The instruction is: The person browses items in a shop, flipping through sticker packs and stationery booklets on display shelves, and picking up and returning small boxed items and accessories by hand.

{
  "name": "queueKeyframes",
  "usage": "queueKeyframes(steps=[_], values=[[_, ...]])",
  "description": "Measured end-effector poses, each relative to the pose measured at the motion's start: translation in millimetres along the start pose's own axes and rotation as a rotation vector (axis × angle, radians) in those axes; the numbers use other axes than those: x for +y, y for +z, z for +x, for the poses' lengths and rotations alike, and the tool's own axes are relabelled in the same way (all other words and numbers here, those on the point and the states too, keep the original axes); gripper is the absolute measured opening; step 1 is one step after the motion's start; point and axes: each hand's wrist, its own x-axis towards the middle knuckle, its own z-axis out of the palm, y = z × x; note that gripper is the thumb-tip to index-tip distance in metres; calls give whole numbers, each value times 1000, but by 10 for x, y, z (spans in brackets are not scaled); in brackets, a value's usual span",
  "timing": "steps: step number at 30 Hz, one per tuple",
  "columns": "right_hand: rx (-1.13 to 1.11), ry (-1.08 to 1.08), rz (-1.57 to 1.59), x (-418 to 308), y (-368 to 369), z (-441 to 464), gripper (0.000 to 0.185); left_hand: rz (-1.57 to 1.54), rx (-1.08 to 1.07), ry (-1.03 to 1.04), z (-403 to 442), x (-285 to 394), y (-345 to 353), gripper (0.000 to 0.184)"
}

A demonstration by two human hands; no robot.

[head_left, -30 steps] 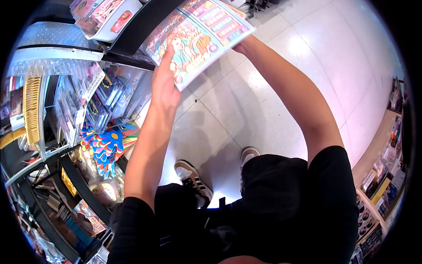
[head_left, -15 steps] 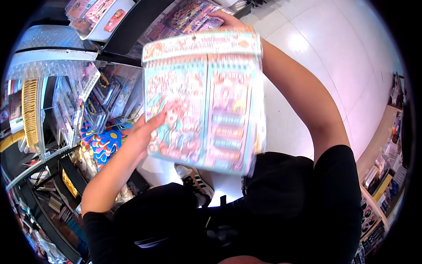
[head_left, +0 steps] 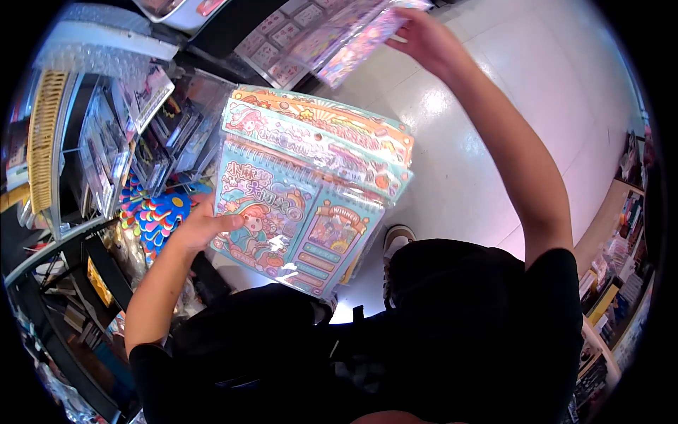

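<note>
Left hand (head_left: 201, 227) is clamped on a stack of plastic-wrapped mint packs (head_left: 282, 205), thumb on top, right above the lap. Right hand (head_left: 429, 44) is pinching the end of a shiny purple packet (head_left: 357, 49) up past the stack. Printed sheets (head_left: 272, 39) just beside that, colorful flower-shaped stuff (head_left: 161, 218) near the left hand.

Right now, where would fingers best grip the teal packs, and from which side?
Probably the free right edge of the teal packs, from the right: they're thin and flat, and the left hand grips the left edge, thumb on top.
</note>
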Motion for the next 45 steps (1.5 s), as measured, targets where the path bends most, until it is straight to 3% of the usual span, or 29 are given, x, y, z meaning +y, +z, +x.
queueKeyframes(steps=[1,2,4,6,7,9,12,14,18,24,30,32,33,34,36,38,39,40,42,45], values=[[-136,39,135,8,-423,84,26,45,-31,21,-10,16,-37,78],[-88,28,141,-190,-155,-177,30,88,-63,40,-26,33,-60,77],[-225,27,218,-420,-212,-333,45,87,-81,26,-13,82,-90,72],[-139,100,178,-557,-412,-442,49,161,-151,80,8,131,-60,72],[-138,105,175,-612,-587,-468,49,139,-146,91,13,173,4,73],[-299,154,144,-696,-897,-478,32,201,-178,102,4,286,56,73],[-328,148,44,-576,-605,-619,36,304,-211,131,32,423,132,73],[-385,380,54,-426,29,-723,33,340,-208,153,52,527,236,73],[-414,443,-59,-1,625,-875,40,426,-125,173,108,654,359,70],[-582,515,19,85,699,-851,44,407,-39,458,251,502,424,78],[-529,621,212,163,582,-923,53,119,-135,205,322,388,524,90],[-472,688,415,254,362,-910,64,76,-176,222,349,338,536,89],[-561,764,575,171,410,-995,81,6,-200,200,339,312,538,87],[-566,766,568,140,340,-1093,81,-65,-224,181,329,284,537,86],[-346,657,635,94,38,-1318,109,-101,-209,192,315,242,517,84],[-390,513,465,119,-145,-1606,131,-183,-159,217,318,231,521,79],[-570,523,439,168,-238,-1721,136,-188,-155,219,353,208,526,79],[-531,442,355,185,-59,-1879,130,-164,-124,215,425,177,536,77],[-202,344,175,329,140,-2105,116,-142,-91,204,559,174,617,74],[147,240,-147,623,234,-2059,75,98,-129,442,850,280,879,71]])
